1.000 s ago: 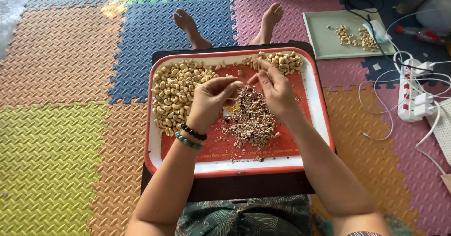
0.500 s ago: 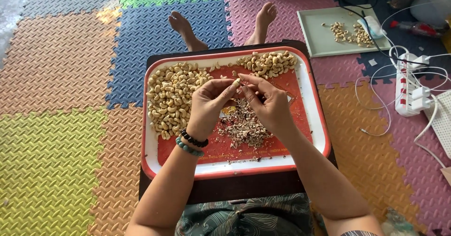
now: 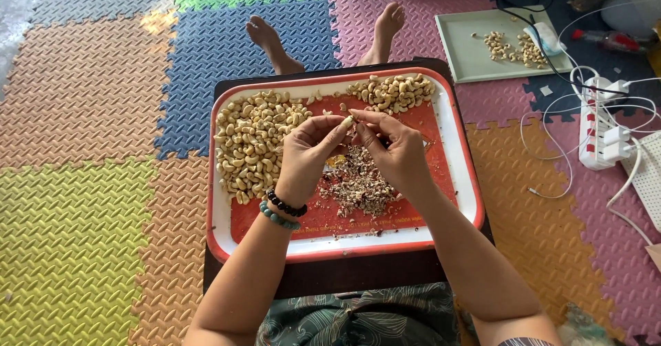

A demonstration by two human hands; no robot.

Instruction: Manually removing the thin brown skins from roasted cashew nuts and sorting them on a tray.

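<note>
Because small, light, brittle and curved, cashew kernel (image 3: 348, 121) best pinched at its ends, never squeezed mid-curve. Held at frame centre above red tray (image 3: 454, 181), over heap of peeled skins (image 3: 358, 181). Left hand (image 3: 306, 153) closed, fingertips pinching kernel; right hand (image 3: 392, 150) curled, thumb and forefinger picking at it. Compared with half a second earlier: near identical, both hands slightly lower.

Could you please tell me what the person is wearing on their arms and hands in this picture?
Both forearms are bare, with no sleeves or gloves showing. The left wrist carries two beaded bracelets: a black bead bracelet and, just behind it, a pale green bead bracelet. The right hand and its wrist wear nothing visible.
</note>
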